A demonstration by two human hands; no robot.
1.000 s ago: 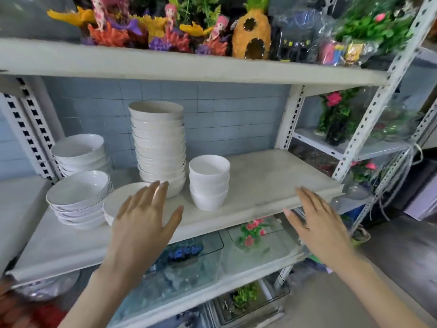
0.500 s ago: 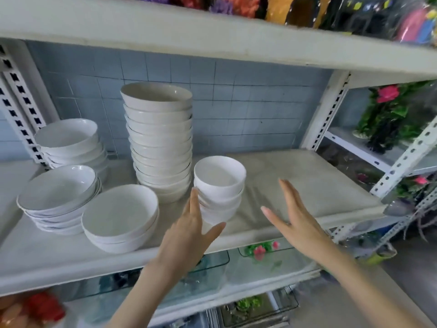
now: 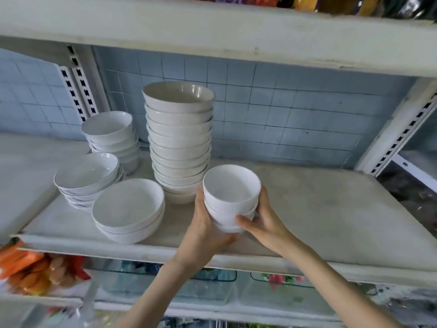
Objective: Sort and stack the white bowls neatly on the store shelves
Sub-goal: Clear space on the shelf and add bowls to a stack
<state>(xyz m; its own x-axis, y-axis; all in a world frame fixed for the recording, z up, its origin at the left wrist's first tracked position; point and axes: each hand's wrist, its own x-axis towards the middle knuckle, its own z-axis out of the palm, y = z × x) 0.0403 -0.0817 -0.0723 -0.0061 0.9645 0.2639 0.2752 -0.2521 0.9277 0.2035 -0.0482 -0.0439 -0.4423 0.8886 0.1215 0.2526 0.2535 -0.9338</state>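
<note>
A short stack of small white bowls point(image 3: 230, 197) is gripped from both sides near the front of the white shelf point(image 3: 331, 209). My left hand point(image 3: 204, 230) wraps its left side and base; my right hand point(image 3: 262, 221) holds its right side, thumb across the front. Whether the stack rests on the shelf or is just off it, I cannot tell. Directly behind stands a tall stack of larger cream bowls point(image 3: 179, 143). To the left sit three low stacks of wide shallow bowls: front point(image 3: 128, 209), middle point(image 3: 87, 176), back point(image 3: 111, 136).
The upper shelf board point(image 3: 212, 36) hangs low over the tall stack. A slotted upright point(image 3: 397, 131) stands at the right rear, another point(image 3: 78, 86) at the left rear. Blue tiles back the shelf. Glass tanks and orange packets lie on the shelf below.
Both hands, open in front of the shelf before, have closed around the small bowl stack. The camera has moved closer and tilted, so the upper shelf's ornaments are out of view.
</note>
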